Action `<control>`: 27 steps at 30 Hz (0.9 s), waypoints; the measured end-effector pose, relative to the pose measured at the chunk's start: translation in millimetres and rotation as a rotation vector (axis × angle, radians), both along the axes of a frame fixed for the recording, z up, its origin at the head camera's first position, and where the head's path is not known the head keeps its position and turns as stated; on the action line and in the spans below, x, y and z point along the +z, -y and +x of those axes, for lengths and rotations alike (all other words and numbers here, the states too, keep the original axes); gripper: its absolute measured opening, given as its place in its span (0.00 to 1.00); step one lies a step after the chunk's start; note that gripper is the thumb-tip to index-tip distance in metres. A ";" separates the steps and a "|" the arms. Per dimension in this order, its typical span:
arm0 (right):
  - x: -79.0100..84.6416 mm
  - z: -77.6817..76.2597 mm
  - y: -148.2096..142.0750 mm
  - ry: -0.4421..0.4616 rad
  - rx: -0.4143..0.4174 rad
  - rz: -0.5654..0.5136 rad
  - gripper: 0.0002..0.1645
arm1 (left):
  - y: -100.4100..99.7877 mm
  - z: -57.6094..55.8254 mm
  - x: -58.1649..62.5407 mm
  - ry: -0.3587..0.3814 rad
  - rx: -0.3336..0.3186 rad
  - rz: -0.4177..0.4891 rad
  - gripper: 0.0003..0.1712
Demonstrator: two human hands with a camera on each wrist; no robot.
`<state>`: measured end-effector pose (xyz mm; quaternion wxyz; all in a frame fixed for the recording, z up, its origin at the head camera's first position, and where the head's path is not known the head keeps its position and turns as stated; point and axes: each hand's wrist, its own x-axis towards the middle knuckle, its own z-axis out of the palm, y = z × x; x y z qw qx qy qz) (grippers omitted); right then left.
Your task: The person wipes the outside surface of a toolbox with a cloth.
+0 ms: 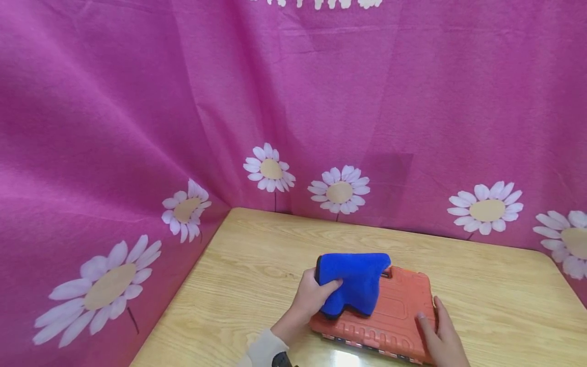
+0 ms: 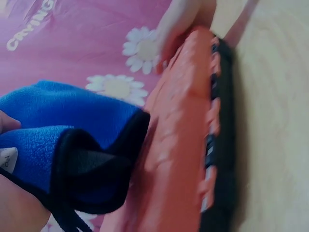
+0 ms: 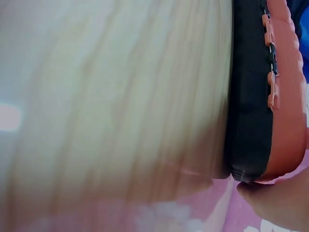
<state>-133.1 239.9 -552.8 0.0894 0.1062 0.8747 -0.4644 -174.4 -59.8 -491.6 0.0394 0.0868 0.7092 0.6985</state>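
A blue cloth (image 1: 355, 280) with black edging, folded over, is gripped by my left hand (image 1: 308, 296), the thumb lying across its face. The cloth hangs over the left part of a plastic case (image 1: 399, 311) with an orange lid. In the right wrist view the case shows a black lower half (image 3: 248, 116), and hinge-like joints run along the near side. At the case's right end, my right hand (image 1: 445, 339) holds it, thumb on the lid and fingers down the side. A white tag (image 2: 7, 158) shows on the cloth in the left wrist view.
The case lies on a wood-grain table (image 1: 247, 270). Pink fabric (image 1: 321, 102) printed with white daisies hangs along the back and left of the table. Light reflects off the near tabletop.
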 end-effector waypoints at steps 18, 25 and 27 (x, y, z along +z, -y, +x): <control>3.4 -4.3 7.0 0.043 0.071 0.020 0.61 | 30.8 -44.7 6.5 0.003 0.515 0.060 0.22; 6.2 -5.8 5.8 0.030 0.133 0.047 0.59 | 34.6 -54.4 7.8 -0.035 0.566 0.072 0.21; 6.5 -5.6 4.4 0.020 0.147 0.057 0.58 | 33.8 -56.3 7.5 -0.058 0.586 0.052 0.19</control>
